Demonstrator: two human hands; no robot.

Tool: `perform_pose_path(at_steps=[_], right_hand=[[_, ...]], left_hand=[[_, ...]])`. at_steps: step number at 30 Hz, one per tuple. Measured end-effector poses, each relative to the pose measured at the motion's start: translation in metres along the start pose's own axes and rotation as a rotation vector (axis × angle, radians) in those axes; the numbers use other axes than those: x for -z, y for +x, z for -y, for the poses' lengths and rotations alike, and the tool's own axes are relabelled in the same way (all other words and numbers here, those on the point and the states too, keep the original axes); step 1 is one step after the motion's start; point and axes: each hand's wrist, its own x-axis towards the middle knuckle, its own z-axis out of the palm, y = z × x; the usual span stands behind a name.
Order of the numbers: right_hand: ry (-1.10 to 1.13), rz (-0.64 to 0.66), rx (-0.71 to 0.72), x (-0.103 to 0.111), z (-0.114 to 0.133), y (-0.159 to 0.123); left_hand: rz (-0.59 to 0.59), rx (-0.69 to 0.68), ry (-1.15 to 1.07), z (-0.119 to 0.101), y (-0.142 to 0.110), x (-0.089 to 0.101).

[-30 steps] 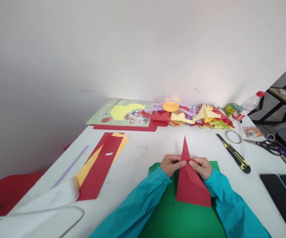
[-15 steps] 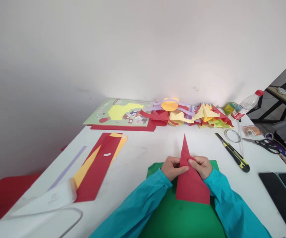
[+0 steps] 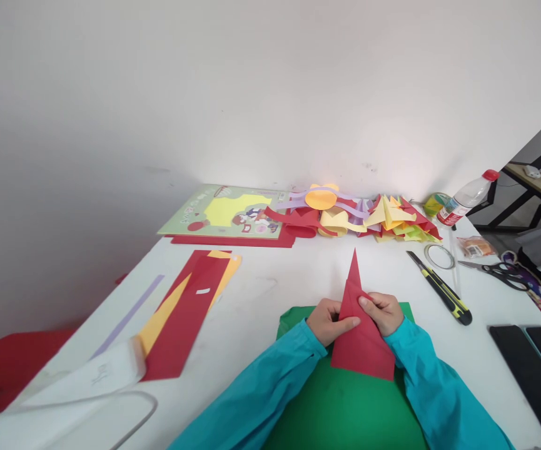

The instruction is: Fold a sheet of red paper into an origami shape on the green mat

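Observation:
A folded red sheet of paper [image 3: 363,350] is held up between both hands, its narrow pointed end aimed away from me and its wide end toward me. My left hand [image 3: 329,320] pinches its left edge, thumb on top. On the right edge, my right hand [image 3: 383,312] presses its thumb onto the folded layers. The fingers beneath the paper are partly hidden. Below the hands lies a green sheet [image 3: 345,415], partly covered by the red paper and my sleeves.
Right of my hands lie a utility knife [image 3: 440,289], a tape roll [image 3: 439,256], scissors [image 3: 500,272] and a black phone-like slab [image 3: 528,375]. A bottle [image 3: 467,199] stands behind. Folded paper crafts [image 3: 387,215] line the wall. Red paper strips [image 3: 190,312] and a white device [image 3: 96,375] are left.
The red paper has tilted slightly, its tip shifting right and its wide end rising a little. Both hands keep their hold on it.

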Motion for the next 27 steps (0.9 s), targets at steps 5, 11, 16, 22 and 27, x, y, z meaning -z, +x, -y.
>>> perform_pose_path(at_steps=[5,11,16,22,27], right_hand=[[0.057,0.047,-0.033,0.003,0.0,0.0],[0.073,0.191,-0.122,-0.001,0.003,-0.002],[0.048,0.309,-0.2,-0.004,0.009,-0.002],[0.05,0.307,-0.194,-0.006,0.011,-0.003],[0.018,0.243,-0.134,-0.005,0.007,0.0]], left_hand=[[-0.01,0.017,-0.035,0.003,0.001,0.0],[-0.2,-0.01,-0.089,0.007,0.006,0.007],[-0.204,-0.028,-0.097,0.005,0.008,0.01],[-0.199,-0.05,-0.075,0.0,0.005,0.004],[-0.313,-0.105,-0.094,-0.002,0.007,0.005]])
